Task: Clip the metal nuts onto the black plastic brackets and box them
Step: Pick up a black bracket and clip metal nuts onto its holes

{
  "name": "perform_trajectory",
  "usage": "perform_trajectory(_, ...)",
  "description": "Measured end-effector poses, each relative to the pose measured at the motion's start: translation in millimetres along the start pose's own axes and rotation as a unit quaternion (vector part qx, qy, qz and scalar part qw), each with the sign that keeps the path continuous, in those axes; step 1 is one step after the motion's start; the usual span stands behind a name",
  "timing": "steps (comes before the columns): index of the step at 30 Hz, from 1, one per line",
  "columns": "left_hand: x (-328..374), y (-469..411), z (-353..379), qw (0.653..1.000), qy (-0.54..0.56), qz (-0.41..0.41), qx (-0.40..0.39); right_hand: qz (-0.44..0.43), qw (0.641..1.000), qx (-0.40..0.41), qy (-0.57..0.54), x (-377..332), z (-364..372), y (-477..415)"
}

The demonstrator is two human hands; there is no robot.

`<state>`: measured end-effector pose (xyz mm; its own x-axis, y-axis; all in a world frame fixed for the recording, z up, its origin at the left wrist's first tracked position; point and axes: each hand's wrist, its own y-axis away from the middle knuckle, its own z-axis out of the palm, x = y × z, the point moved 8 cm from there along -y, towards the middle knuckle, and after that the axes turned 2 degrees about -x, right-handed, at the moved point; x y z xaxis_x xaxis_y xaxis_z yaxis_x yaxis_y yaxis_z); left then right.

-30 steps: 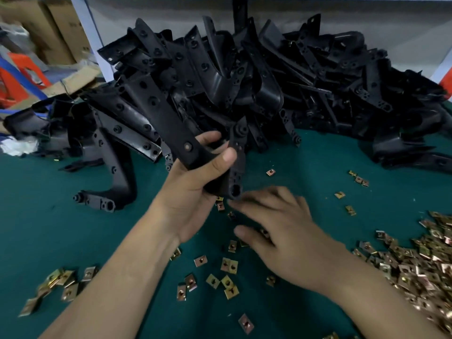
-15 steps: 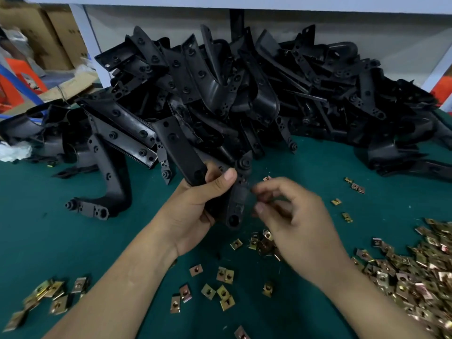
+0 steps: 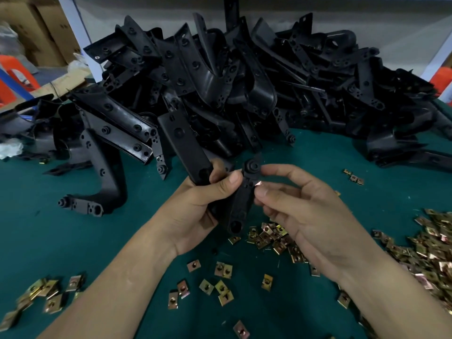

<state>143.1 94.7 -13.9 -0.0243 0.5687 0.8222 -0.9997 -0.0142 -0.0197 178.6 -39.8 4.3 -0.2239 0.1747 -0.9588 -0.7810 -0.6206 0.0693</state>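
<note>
My left hand (image 3: 195, 204) grips a black plastic bracket (image 3: 186, 145) at its bend, above the green table. One arm of the bracket points up and left, the other hangs down with a round hole at its tip. My right hand (image 3: 300, 211) pinches a small metal nut (image 3: 258, 183) between thumb and forefinger, right against the edge of the bracket's lower arm. Loose brass-coloured nuts (image 3: 220, 287) lie scattered on the table below both hands.
A big heap of black brackets (image 3: 244, 81) fills the back of the green table (image 3: 49, 228). A dense pile of nuts (image 3: 430, 250) lies at the right, a small cluster (image 3: 44, 294) at the lower left. Cardboard boxes (image 3: 29, 33) stand at the far left.
My right hand rose from the nuts on the table with one nut pinched and brought it to the bracket. My left hand lowered the bracket slightly towards me.
</note>
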Motion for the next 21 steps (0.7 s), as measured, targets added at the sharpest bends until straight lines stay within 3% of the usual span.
perform_trajectory(8,-3,1,3,0.998,-0.021,-0.022,-0.047,0.031,0.999,-0.013,-0.008,-1,-3,0)
perform_trajectory(15,-12,1,5,0.993,-0.044,-0.059,-0.098,0.088,0.993,-0.073,0.027,4,-1,5)
perform_trajectory(21,-11,2,3,0.993,-0.055,-0.081,-0.069,0.071,0.997,-0.018,0.014,7,-3,4)
